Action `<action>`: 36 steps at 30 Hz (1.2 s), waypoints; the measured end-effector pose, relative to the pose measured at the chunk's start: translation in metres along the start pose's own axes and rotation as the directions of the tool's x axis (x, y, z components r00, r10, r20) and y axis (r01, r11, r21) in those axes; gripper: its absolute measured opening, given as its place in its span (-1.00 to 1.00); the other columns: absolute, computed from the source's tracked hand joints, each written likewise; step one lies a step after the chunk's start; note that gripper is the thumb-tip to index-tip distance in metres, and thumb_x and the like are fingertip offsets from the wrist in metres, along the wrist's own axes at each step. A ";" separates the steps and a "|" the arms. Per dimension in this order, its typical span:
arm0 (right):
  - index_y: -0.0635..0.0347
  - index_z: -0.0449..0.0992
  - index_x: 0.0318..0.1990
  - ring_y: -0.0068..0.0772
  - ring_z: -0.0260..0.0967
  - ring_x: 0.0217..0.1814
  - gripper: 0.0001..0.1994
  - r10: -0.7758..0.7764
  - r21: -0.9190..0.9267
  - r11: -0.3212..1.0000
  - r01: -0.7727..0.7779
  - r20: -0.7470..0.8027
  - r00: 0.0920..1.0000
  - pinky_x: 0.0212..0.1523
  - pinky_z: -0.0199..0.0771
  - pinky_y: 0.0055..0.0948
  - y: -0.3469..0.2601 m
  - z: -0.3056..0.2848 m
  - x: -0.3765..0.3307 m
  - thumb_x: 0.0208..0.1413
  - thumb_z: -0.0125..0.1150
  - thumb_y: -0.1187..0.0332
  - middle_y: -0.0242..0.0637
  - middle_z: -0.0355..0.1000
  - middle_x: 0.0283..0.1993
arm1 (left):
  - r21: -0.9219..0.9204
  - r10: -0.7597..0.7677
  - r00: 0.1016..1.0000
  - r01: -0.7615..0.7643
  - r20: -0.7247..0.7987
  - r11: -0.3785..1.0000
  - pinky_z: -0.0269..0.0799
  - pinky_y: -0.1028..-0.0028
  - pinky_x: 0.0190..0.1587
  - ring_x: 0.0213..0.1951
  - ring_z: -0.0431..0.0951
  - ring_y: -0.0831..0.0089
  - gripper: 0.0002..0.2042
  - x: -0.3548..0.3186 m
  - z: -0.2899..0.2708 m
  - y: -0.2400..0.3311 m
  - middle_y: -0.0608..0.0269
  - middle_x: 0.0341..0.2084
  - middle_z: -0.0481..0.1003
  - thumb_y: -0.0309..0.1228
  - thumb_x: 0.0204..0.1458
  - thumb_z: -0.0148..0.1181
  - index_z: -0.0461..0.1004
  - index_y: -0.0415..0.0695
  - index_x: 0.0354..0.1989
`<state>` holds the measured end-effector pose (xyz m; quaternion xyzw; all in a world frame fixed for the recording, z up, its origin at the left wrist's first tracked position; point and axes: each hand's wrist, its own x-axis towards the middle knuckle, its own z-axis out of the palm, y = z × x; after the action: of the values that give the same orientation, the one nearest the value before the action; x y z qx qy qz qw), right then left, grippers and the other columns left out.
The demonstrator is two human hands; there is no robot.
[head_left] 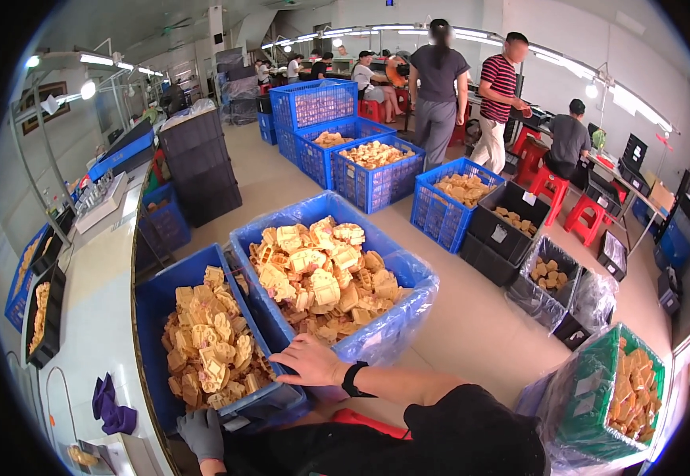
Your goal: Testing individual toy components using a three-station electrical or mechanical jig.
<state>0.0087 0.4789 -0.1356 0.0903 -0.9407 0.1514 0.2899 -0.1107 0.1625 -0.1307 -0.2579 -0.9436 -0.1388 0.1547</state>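
Blue plastic on both bins up front: the left bin (152, 313) and the lined bin (418, 292) are heaped with tan pieces (218, 349), so loads left and nothing looks finished, though I can't tell what's been handled. Gloved left hand (200, 435) is at the left bin's near edge, grip unclear. Bare right hand (313, 361) is on that bin's near right corner, no pieces in it; can't tell if it's clamped. Tight against the bench (99, 317); more room on the floor (464, 317) toward the black crates (511, 247).
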 end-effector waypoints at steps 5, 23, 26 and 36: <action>0.06 0.43 0.05 -0.37 0.40 -0.11 -0.58 -0.005 -0.007 1.000 0.005 0.003 1.000 0.19 0.15 -0.31 -0.002 -0.004 0.000 0.17 0.13 -0.01 -0.38 0.48 -0.24 | 0.007 0.005 0.999 -0.004 -0.042 1.000 0.30 0.17 -0.11 -0.25 0.43 0.07 -0.76 -0.002 0.000 0.004 0.09 -0.43 0.53 -0.26 0.07 0.09 0.58 -0.15 -0.46; 0.06 0.42 0.01 -0.33 0.39 -0.16 -0.59 0.026 0.021 0.999 -0.026 0.013 1.000 0.14 0.17 -0.31 -0.004 0.002 -0.005 0.16 0.13 -0.01 -0.35 0.45 -0.31 | 0.037 -0.024 1.000 0.024 0.014 0.999 0.28 0.13 -0.04 -0.20 0.40 0.04 -0.74 -0.004 0.006 -0.005 0.06 -0.40 0.49 -0.26 0.11 0.04 0.54 -0.19 -0.42; 0.06 0.42 0.02 -0.33 0.39 -0.16 -0.59 -0.003 0.009 1.000 0.003 -0.028 1.000 0.16 0.16 -0.30 -0.002 0.003 -0.001 0.16 0.14 -0.01 -0.35 0.45 -0.31 | -0.002 -0.013 1.000 0.013 -0.007 1.000 0.28 0.14 -0.03 -0.22 0.41 0.06 -0.74 -0.005 0.005 -0.003 0.07 -0.40 0.49 -0.26 0.10 0.04 0.55 -0.19 -0.42; 0.03 0.42 0.04 -0.31 0.38 -0.09 -0.56 0.025 -0.007 1.000 -0.024 0.025 0.999 0.16 0.15 -0.32 0.000 0.005 -0.003 0.15 0.14 -0.04 -0.36 0.47 -0.27 | 0.131 0.235 0.965 -0.220 -0.116 0.967 0.43 0.08 -0.34 -0.42 0.51 -0.02 -0.57 -0.001 -0.015 0.003 0.01 -0.50 0.55 -0.06 0.17 0.07 0.58 -0.19 -0.50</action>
<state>0.0083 0.4777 -0.1412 0.0798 -0.9458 0.1509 0.2764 -0.1054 0.1596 -0.1171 -0.3455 -0.9020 -0.0814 0.2458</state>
